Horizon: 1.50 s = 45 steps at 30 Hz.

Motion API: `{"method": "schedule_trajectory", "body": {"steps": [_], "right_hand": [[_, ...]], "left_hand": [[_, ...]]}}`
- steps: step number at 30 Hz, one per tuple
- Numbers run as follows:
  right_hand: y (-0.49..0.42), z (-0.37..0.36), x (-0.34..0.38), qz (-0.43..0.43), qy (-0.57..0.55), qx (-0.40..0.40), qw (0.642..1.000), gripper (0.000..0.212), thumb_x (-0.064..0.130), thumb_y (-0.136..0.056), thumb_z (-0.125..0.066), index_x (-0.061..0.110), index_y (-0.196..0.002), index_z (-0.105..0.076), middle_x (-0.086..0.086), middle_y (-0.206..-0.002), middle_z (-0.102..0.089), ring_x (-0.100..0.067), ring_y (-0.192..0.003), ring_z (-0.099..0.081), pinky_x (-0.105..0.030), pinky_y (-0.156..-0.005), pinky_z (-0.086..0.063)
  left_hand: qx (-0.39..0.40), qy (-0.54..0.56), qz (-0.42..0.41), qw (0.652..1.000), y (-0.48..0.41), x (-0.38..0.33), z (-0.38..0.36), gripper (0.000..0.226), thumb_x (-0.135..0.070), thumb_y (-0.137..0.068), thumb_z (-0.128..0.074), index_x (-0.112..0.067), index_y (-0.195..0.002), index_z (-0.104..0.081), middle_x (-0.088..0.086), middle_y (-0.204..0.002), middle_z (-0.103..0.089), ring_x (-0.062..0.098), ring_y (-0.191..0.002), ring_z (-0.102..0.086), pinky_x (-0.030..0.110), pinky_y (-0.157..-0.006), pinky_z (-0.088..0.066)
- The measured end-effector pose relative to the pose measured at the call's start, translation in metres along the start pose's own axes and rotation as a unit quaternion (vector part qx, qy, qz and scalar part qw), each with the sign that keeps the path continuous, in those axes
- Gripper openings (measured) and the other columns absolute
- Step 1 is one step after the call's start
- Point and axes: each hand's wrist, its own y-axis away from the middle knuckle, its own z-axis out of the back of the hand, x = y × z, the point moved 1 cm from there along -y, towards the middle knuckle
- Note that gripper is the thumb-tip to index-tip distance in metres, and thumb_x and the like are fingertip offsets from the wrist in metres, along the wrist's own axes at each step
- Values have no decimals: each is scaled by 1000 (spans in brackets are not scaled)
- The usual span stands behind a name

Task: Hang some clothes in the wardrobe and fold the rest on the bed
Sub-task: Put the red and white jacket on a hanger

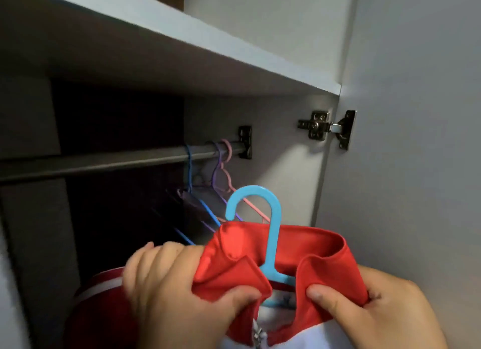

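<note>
Two hands hold a red jacket (234,255) by its collar, near the bottom of the view, in front of the open wardrobe (286,145). The jacket sits on a light blue hanger (270,234), whose hook stands upright above the collar and whose neck runs down between the two collar flaps. A zipper shows at the jacket's front, low in the view, with white fabric beside it, and a red sleeve with a white stripe hangs at the lower left.

The left hand (166,288) grips the left collar flap, fingers curled over the cloth from behind and the thumb pressed onto its front. The right hand (372,309) pinches the right collar flap, thumb on the front and fingers wrapped behind. Both are closed tight on the cloth, neither touching the hanger as far as can be seen.

Farther in, a dark rail (104,163) runs across the wardrobe to a bracket on the right wall. Several bare hangers (216,182), blue, purple and pink, hang near its right end, just beyond the light blue hook. A shelf (182,41) crosses above the rail. At the far right, a metal hinge (328,127) joins the wardrobe wall to the open door (416,140).
</note>
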Motion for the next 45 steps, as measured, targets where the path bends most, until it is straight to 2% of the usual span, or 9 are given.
{"method": "schedule_trajectory", "body": {"steps": [6, 11, 14, 19, 24, 30, 35, 40, 45], "right_hand": [[23, -23, -32, 79, -3, -65, 995, 44, 75, -60, -58, 39, -82, -67, 14, -66, -68, -11, -68, -65, -37, -63, -53], [42, -25, -40, 100, 50, -74, 991, 48, 71, -76, -58, 23, -73, -57, 4, -83, -70, -28, -88, -65, -35, -63, -46], [45, -21, -44, 88, 14, -37, 995, 36, 63, -77, -66, 28, -70, -58, 5, -82, -69, -25, -86, -64, -34, -62, -43], [50, -14, -48, 98, -66, -8, 993, 26, 50, -77, -73, 33, -97, -73, 12, -88, -73, -14, -87, -67, -32, -75, -52], [55, -7, -49, 134, -86, 21, 987, 29, 12, -90, -58, 34, -102, -74, 11, -94, -74, -15, -92, -66, -30, -78, -50], [41, -7, -52, 98, -108, -12, 989, 28, 30, -88, -66, 31, -60, -63, 10, -66, -67, -11, -68, -59, -23, -61, -44], [28, -14, -44, 105, -126, 20, 986, 29, 41, -86, -67, 19, -67, -67, 1, -62, -62, -13, -61, -55, -27, -59, -44], [7, -16, -33, 108, -211, 0, 972, 34, 31, -84, -72, 13, -56, -62, -9, -56, -54, -10, -51, -38, -31, -53, -36], [-20, -32, -15, 107, -251, -10, 962, 30, 29, -85, -73, 11, -62, -70, -11, -58, -59, -10, -53, -41, -31, -53, -40]], "left_hand": [[-39, -26, 9, 999, 16, -3, 2, 52, -78, -56, -55, -26, -56, -45, -9, -60, -43, 24, -67, -48, 36, -78, -30], [-31, -6, 36, 999, 23, -11, 14, 54, -79, -52, -56, -26, -57, -48, -9, -62, -48, 19, -72, -48, 33, -77, -30], [-13, -19, 68, 997, 24, -20, 29, 54, -82, -50, -53, -28, -57, -49, -9, -64, -51, 19, -74, -50, 37, -78, -37], [3, -21, 107, 994, 12, -25, 44, 56, -82, -51, -56, -27, -60, -58, -8, -64, -59, 18, -71, -58, 44, -79, -49], [-25, 35, 126, 991, 15, -26, 52, 50, -78, -52, -61, -31, -67, -58, -9, -78, -59, 16, -85, -55, 45, -80, -52], [-88, 49, 104, 990, 16, -28, 52, 40, -62, -58, -75, -29, -70, -57, -9, -84, -53, 8, -88, -45, 35, -78, -47], [-104, 103, 150, 978, 1, -23, 47, 29, -33, -60, -90, -26, -68, -63, -7, -85, -56, 9, -90, -51, 30, -74, -47], [-135, 117, 158, 971, -16, -21, 41, 29, -31, -59, -90, -29, -75, -66, -9, -89, -57, 14, -92, -55, 34, -78, -51], [-176, 146, 130, 965, -47, -25, 28, 43, -38, -77, -79, -25, -116, -67, -13, -114, -57, 15, -111, -55, 33, -90, -49]]}}
